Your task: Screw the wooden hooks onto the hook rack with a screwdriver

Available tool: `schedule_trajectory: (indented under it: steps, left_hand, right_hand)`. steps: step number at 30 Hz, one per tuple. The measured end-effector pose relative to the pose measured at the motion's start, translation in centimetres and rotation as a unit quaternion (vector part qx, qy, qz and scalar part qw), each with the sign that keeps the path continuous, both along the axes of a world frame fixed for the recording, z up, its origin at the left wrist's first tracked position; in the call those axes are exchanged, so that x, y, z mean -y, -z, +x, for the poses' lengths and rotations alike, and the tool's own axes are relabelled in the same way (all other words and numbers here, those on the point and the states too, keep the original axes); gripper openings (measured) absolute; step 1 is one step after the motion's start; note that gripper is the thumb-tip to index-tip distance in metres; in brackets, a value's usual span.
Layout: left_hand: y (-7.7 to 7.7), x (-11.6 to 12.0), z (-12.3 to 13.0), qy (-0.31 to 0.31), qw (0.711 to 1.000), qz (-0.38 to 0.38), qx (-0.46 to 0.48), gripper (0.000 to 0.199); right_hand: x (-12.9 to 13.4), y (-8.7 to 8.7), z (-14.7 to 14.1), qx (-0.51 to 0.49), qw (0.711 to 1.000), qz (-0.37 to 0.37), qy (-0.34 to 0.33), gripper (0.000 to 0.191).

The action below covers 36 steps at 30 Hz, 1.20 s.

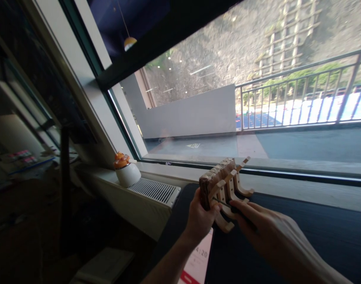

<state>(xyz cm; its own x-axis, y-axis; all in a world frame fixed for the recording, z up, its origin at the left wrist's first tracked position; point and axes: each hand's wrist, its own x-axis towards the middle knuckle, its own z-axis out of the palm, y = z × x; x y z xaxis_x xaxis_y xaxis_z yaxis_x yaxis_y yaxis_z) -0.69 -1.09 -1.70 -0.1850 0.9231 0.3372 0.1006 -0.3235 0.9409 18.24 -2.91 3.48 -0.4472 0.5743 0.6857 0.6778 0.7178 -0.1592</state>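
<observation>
A wooden hook rack (pixel 217 173) is tilted up over the dark tabletop, its thick board rough-edged like bark. Several pale curved wooden hooks (pixel 227 225) with small dark holes stand along its face. My left hand (pixel 199 219) is closed around the near end of the board, thumb on the front by the nearest hook. In my right hand (pixel 261 225) is a slim dark screwdriver (pixel 220 202), fingers wrapped round its handle. Its thin shaft points left at the nearest hook; the exact contact of the tip is too small to tell.
A phone (pixel 198 258) showing a lit screen lies on the dark table (pixel 316 225) below my left wrist. Left of the table, a white pot with an orange top (pixel 127 173) sits on a radiator (pixel 159 193). A large window (pixel 192 114) rises behind the sill.
</observation>
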Motion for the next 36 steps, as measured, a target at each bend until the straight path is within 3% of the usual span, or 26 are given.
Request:
schedule_trajectory:
  steps: [5,14,19,22,25,29,31,33,36]
  left_hand:
    - [0.3,0.2,0.2,-0.01,1.0,-0.002,-0.018,0.038]
    - [0.7,0.4,0.5,-0.068,0.995,-0.019,-0.066,0.038]
    - [0.5,0.5,0.7,-0.064,0.996,-0.028,-0.049,0.037]
    - [0.1,0.6,0.7,-0.065,0.997,-0.032,-0.026,0.038]
    - [-0.4,0.6,0.7,-0.058,0.997,-0.043,0.004,0.039]
    - [-0.3,0.6,0.6,-0.055,0.998,-0.04,-0.011,0.039]
    - [0.0,0.7,0.7,-0.056,0.998,-0.033,-0.019,0.038]
    - [0.2,0.9,1.0,-0.059,0.998,-0.03,-0.022,0.038]
    - [0.3,1.3,1.5,-0.073,0.996,-0.03,-0.038,0.039]
  right_hand:
    - [0.1,0.1,-0.1,0.012,1.0,0.006,-0.006,0.027]
    - [1.8,0.4,-1.5,0.052,0.992,0.111,-0.042,0.043]
    - [2.0,0.8,-1.7,0.042,0.993,0.1,-0.041,0.042]
    - [1.7,1.3,-1.9,0.002,0.999,0.038,-0.035,0.032]
    - [1.1,1.9,-1.9,-0.075,0.993,-0.083,-0.032,0.029]
    - [0.1,2.1,-1.8,-0.186,0.933,-0.305,-0.041,0.032]
    - [0.0,1.9,-1.6,-0.206,0.912,-0.351,-0.047,0.034]
    - [0.4,1.7,-1.5,-0.175,0.931,-0.318,-0.029,0.033]
    - [1.8,1.5,-1.5,-0.076,0.984,-0.159,-0.005,0.029]
